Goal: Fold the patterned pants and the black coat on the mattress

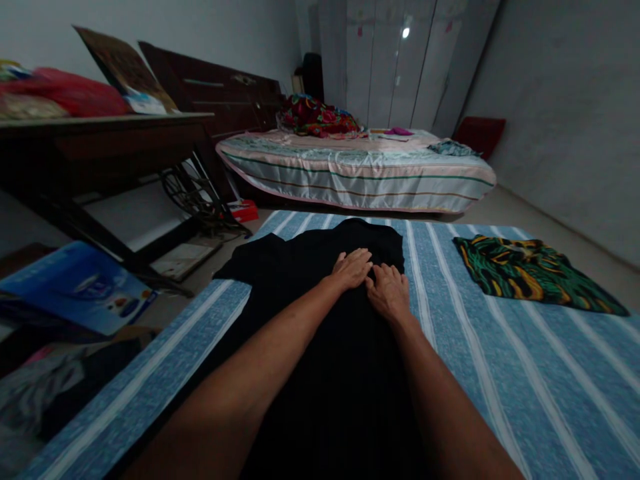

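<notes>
A black short-sleeved shirt (pixel 310 267) lies spread on a blue and white striped cloth (pixel 450 347). One sleeve sticks out to the left, while the right side forms a straight edge, seemingly folded in. My left hand (pixel 353 268) rests flat on the upper part of the shirt, fingers stretched out toward the right. Beside it, my right hand (pixel 389 291) presses down near the shirt's right edge with its fingers slightly bent and apart. The two hands almost touch. Neither hand grips the fabric.
A folded green, black and yellow patterned garment (pixel 535 273) lies at the right. Beyond stands a bed (pixel 360 173) with a red floral blanket (pixel 320 119). On the left are a sewing-machine table (pixel 100 123), a blue box (pixel 85 287) and some clothes (pixel 65 387).
</notes>
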The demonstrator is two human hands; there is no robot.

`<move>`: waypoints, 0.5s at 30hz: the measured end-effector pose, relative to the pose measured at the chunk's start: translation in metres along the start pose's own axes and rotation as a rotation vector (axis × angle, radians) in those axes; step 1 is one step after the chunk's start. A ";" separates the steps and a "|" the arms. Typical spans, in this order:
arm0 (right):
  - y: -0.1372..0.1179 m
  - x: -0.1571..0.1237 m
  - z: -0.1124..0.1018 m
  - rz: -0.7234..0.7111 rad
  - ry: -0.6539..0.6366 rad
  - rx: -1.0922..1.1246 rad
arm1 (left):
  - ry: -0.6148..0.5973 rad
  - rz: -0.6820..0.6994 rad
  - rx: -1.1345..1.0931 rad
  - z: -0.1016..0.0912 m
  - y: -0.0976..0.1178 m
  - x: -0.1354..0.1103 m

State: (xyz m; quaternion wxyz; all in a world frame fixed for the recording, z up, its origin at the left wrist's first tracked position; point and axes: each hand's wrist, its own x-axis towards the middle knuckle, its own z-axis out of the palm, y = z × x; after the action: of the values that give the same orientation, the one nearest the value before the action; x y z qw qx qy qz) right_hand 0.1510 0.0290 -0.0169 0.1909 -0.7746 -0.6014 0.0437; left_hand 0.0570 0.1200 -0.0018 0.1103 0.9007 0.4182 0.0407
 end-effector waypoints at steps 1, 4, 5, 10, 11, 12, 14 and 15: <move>0.001 0.000 0.001 -0.001 0.006 -0.002 | -0.007 0.000 0.010 0.000 0.000 0.002; 0.003 0.001 0.003 -0.003 0.017 -0.007 | -0.018 0.000 0.035 0.000 0.000 0.007; 0.003 0.001 0.003 -0.003 0.016 -0.007 | -0.019 0.000 0.040 0.000 0.001 0.008; 0.004 0.002 0.000 0.007 -0.011 0.000 | 0.016 -0.022 0.064 -0.010 0.013 -0.002; 0.005 0.002 -0.001 0.009 -0.019 -0.001 | 0.031 -0.026 0.069 -0.013 0.018 -0.010; 0.005 0.002 -0.002 0.008 -0.029 -0.001 | 0.042 -0.024 0.071 -0.015 0.023 -0.019; 0.006 0.002 -0.004 0.002 -0.048 -0.002 | 0.046 -0.006 0.066 -0.018 0.034 -0.045; 0.006 0.002 -0.005 -0.003 -0.055 -0.002 | 0.039 0.007 0.057 -0.018 0.039 -0.061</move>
State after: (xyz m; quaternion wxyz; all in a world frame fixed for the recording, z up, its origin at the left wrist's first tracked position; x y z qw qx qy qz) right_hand 0.1584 0.0281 -0.0143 0.1737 -0.7725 -0.6075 0.0639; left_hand 0.0436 0.0522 0.0263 0.0765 0.9039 0.4182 0.0468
